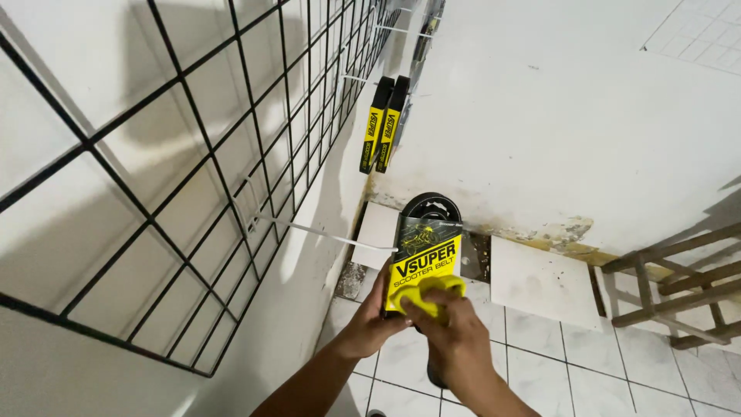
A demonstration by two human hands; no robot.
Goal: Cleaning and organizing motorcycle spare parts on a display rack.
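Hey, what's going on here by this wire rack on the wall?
A person holds a packaged scooter belt in a yellow and black sleeve with the left hand, at the tip of a white hook on the black wire grid. The right hand presses a yellow cloth against the sleeve. Two more belts hang further along.

A small parts shop or storeroom. A wire grid (pixel 193 154) with hooks (pixel 324 235) carries 2 packaged belts (pixel 384 123) on a white wall.
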